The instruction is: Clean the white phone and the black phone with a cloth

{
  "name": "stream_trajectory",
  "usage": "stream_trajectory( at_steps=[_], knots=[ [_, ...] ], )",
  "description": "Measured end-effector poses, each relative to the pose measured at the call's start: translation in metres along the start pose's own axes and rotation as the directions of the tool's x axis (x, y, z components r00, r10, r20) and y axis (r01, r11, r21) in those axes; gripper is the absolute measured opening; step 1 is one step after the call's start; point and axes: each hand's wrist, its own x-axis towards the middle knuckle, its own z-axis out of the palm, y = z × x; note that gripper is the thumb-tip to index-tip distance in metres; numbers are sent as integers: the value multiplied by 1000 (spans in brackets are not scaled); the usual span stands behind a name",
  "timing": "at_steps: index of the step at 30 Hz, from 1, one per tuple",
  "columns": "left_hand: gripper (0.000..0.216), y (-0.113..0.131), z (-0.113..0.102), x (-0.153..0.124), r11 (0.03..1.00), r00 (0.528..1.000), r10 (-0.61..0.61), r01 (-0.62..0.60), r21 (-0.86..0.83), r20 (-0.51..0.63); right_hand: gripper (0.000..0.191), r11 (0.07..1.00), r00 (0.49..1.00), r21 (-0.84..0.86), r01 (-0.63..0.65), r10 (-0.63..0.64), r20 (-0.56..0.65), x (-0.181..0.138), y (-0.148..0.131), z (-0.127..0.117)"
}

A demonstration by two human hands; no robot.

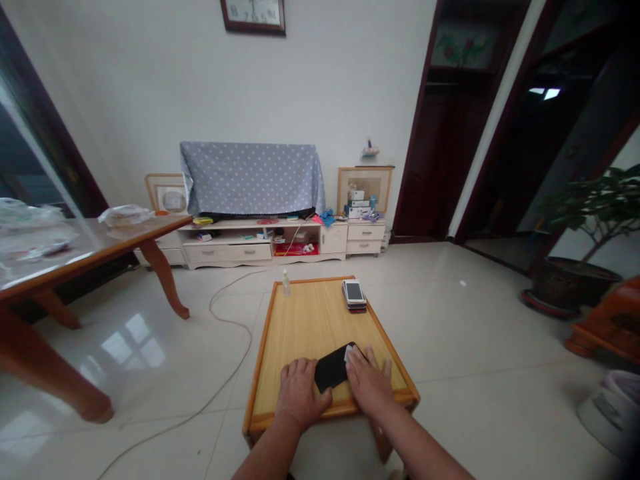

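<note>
A black smartphone (330, 370) lies at a slant near the front edge of the small wooden table (305, 313). My left hand (301, 392) grips its left end, thumb along the near side and fingers at the far side. At the phone's right end, my right hand (369, 379) presses a small white wipe (349, 352) onto the surface with its fingertips. The wipe is partly hidden under those fingers. Toward the table's far right corner sits a stack of phones (354, 293), a white one on top. A small clear bottle (285, 283) stands at the far left corner.
A larger wooden table (150, 230) with plastic bags on it stands at left. A cable (240, 325) trails over the tiled floor. Against the wall is a white TV cabinet (230, 252) beneath a dotted cloth (253, 177). A potted plant (573, 283) and a bucket (613, 407) are at right.
</note>
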Motion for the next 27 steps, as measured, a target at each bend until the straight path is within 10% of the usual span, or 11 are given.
stream_trajectory(
  at_steps=[7, 13, 19, 27],
  knots=[
    [58, -1, 3, 1, 1000, 1000, 13, -13, 8, -13, 52, 963, 963, 24, 268, -268, -12, -29, 1, 10],
    [56, -1, 3, 1, 999, 999, 35, -35, 18, -16, 53, 998, 999, -53, -20, 17, -51, -22, 17, 6],
    [57, -3, 5, 1, 999, 999, 39, -39, 23, -17, 53, 984, 982, -37, 176, -178, -55, -39, 13, 19],
    [59, -3, 6, 3, 999, 1000, 23, -23, 28, 7, 55, 991, 990, -61, -122, 116, -84, -25, 26, 14]
  ],
)
